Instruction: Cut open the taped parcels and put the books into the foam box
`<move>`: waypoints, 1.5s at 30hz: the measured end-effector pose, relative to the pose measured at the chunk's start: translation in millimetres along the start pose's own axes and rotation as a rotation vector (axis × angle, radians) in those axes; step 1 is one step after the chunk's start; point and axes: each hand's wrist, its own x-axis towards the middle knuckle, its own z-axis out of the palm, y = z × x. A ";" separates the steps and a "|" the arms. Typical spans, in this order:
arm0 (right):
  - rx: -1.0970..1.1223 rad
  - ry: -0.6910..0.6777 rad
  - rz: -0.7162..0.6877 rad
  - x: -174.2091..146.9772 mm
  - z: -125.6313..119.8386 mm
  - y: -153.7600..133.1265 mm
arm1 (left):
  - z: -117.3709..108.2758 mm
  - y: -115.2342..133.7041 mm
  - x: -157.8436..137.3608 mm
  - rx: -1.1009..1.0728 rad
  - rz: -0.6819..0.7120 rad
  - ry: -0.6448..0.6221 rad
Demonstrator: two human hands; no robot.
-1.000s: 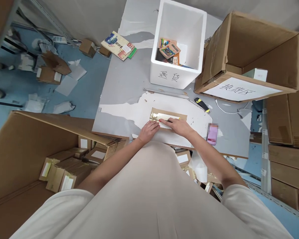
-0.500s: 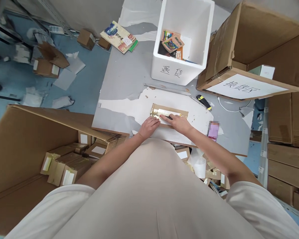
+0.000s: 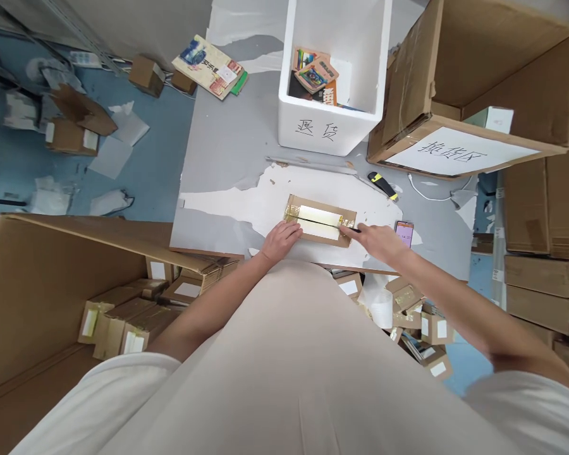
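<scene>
A flat brown cardboard box (image 3: 330, 239) lies on the table before me. It carries a white label (image 3: 315, 229) and shiny tape at both ends. A dark lengthwise line crosses the label and the left tape. My left hand (image 3: 282, 240) rests with outstretched fingers on the box's near left corner. At the right end, my right hand (image 3: 377, 241) is closed around a small dark knife (image 3: 353, 230), its forefinger extended along it; the blade is too small to make out. A black and yellow box cutter (image 3: 383, 186) lies beyond, apart from both hands.
Behind stands a white foam box (image 3: 332, 133) with several books inside. An open carton (image 3: 450, 151) is at the back right, a phone (image 3: 404, 233) nearer. Books (image 3: 208, 66) lie back left. A large carton (image 3: 76, 253) of parcels stands left; more parcels lie below the table.
My right hand has slid right along the box to its right end with the knife. A dark line now shows across the label. My left hand stays at the near left corner.
</scene>
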 end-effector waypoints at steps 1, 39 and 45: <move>0.001 -0.012 0.037 -12.9 7.5 8.6 | -0.3 -0.1 0.4 -0.010 -0.014 -0.009; 1.632 0.381 0.389 -28.6 112.6 -7.4 | -32.9 -17.4 70.4 -0.023 -0.094 -0.220; 1.627 0.299 0.355 -34.0 110.7 -3.3 | -33.6 -14.3 70.8 -0.021 -0.125 -0.221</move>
